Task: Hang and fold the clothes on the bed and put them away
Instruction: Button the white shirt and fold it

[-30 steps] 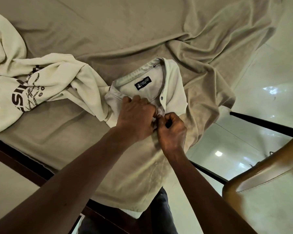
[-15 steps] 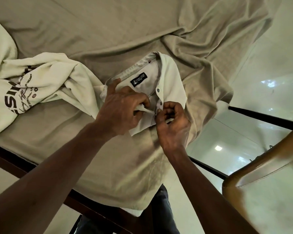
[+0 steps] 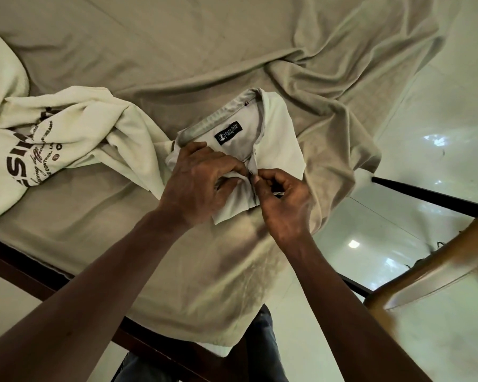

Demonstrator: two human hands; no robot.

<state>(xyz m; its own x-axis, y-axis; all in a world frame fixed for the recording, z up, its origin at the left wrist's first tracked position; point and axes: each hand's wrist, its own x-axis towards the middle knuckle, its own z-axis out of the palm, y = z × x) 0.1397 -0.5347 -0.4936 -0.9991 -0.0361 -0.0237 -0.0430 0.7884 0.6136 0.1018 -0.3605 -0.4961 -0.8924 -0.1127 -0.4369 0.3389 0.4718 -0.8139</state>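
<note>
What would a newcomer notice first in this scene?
Both hands meet mid-frame: the left hand and right hand pinch a polo shirt just below its collar, at the near edge of the bed. To its left lies a crumpled cream sweatshirt with dark lettering.

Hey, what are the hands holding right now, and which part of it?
Both hold the polo shirt at its button placket below the collar: the left hand grips one flap, the right hand pinches the other.
</note>
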